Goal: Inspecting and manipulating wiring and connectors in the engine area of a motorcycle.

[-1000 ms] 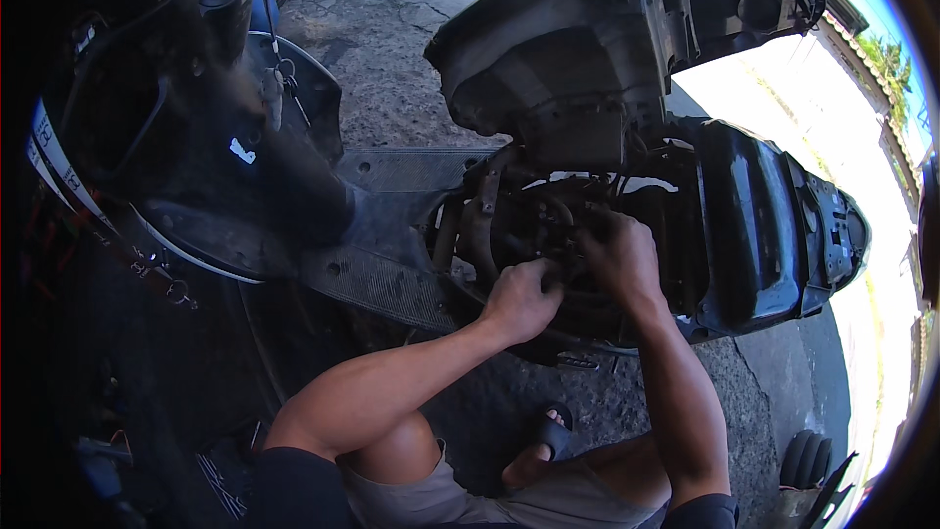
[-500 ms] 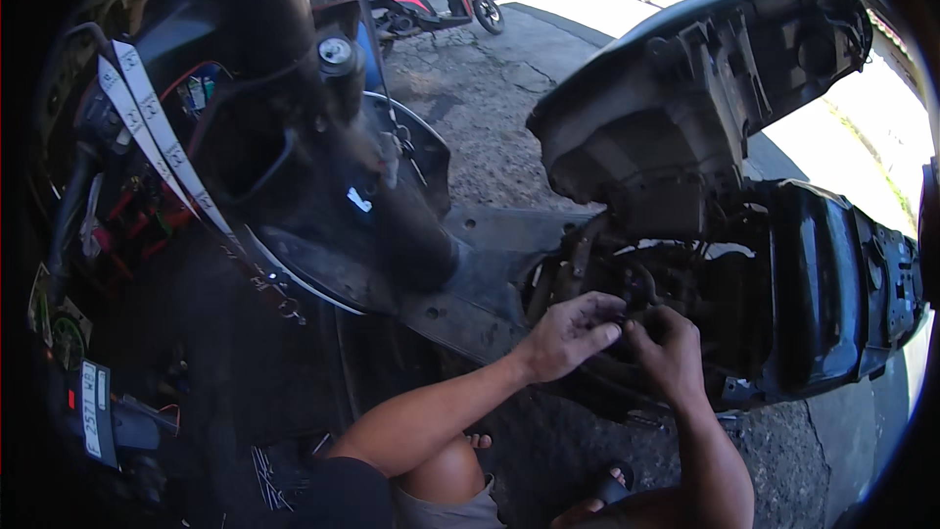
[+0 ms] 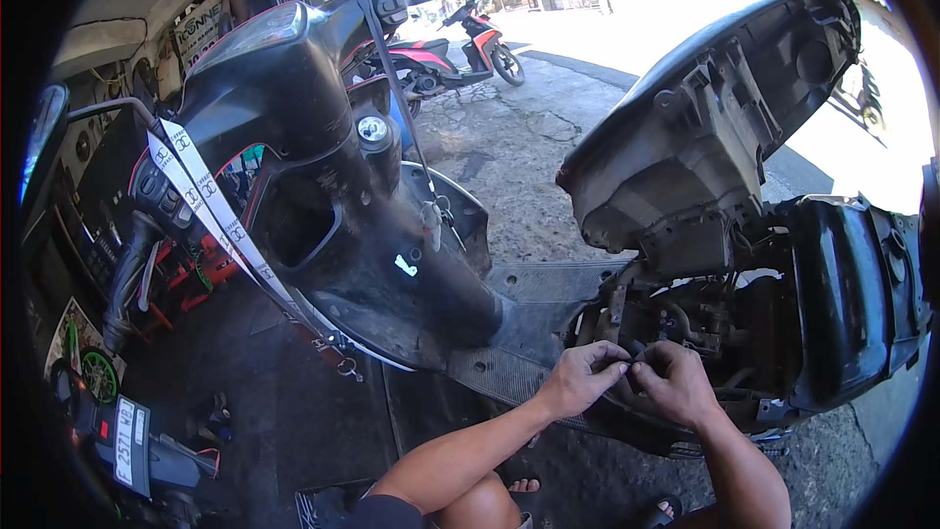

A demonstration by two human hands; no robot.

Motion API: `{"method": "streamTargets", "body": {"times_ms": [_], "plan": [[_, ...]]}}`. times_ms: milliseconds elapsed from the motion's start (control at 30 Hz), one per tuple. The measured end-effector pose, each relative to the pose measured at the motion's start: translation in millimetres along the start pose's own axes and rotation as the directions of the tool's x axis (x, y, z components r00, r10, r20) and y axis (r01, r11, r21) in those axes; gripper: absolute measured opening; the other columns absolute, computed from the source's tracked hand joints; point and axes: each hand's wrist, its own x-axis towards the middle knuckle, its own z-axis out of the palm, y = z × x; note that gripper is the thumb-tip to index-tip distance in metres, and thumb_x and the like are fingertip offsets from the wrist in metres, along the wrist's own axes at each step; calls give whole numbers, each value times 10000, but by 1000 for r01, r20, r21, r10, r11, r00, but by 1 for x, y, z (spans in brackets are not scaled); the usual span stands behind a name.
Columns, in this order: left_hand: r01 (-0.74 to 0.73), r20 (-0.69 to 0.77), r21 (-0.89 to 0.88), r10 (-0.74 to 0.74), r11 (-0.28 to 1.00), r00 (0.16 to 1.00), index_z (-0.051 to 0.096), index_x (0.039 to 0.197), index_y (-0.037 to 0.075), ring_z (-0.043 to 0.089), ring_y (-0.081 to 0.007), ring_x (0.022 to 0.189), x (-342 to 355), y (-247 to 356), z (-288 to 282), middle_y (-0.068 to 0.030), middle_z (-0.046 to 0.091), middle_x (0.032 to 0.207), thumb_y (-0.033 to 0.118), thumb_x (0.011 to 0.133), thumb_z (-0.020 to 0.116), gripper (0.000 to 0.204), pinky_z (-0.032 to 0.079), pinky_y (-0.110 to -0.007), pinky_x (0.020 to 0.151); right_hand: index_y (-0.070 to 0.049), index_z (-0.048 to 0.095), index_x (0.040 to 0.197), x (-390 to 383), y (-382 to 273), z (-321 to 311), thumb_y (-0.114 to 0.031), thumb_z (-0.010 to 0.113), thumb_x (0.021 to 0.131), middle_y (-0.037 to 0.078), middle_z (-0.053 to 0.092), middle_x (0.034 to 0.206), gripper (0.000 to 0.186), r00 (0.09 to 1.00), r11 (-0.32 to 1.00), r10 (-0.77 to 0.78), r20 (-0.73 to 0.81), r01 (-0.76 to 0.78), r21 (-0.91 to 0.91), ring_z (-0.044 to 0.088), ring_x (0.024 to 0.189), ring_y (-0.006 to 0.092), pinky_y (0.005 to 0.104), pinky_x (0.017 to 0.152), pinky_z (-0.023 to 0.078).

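My left hand (image 3: 582, 381) and my right hand (image 3: 678, 387) meet fingertip to fingertip over the near edge of the scooter's open engine bay (image 3: 700, 318). Each has thumb and forefinger pinched together. Something small and dark may sit between the fingertips, but it is too small to make out. Hoses and metal engine parts show just beyond the hands. Above the bay the scooter seat (image 3: 676, 152) is tipped up, its underside facing me.
Left of my hands lies the ribbed footboard (image 3: 548, 289), with the black front shield (image 3: 421, 304) beyond. A white lanyard (image 3: 211, 196) hangs from the handlebar. The glossy rear body panel (image 3: 840, 284) is at right. A red and black scooter (image 3: 441, 64) stands farther off.
The view has tilted up and swung left, so the scene sits lower and farther right. My hands stay close together, fingertips still pinched. The rider on the road has moved right, behind the seat.
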Motion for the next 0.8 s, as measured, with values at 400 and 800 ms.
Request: {"method": "streamTargets", "body": {"times_ms": [400, 800], "plan": [[25, -154, 300, 22, 954, 988, 718, 1199, -38, 669, -89, 812, 2, 15, 2, -59, 752, 948, 101, 1023, 647, 235, 557, -259, 753, 42, 747, 989, 5, 6, 3, -195, 732, 876, 226, 736, 986, 263, 995, 993, -93, -21, 91, -70, 719, 963, 378, 448, 870, 556], [-13, -275, 415, 140, 910, 951, 705, 1098, -46, 647, -74, 756, 4, 7, 13, -55, 737, 881, 115, 997, 677, 192, 526, -259, 679, 4, 763, 960, -5, 11, 7, -241, 712, 870, 233, 723, 1036, 267, 985, 982, -132, -107, 115, -152, 689, 1002, 435, 507, 912, 546]]}}
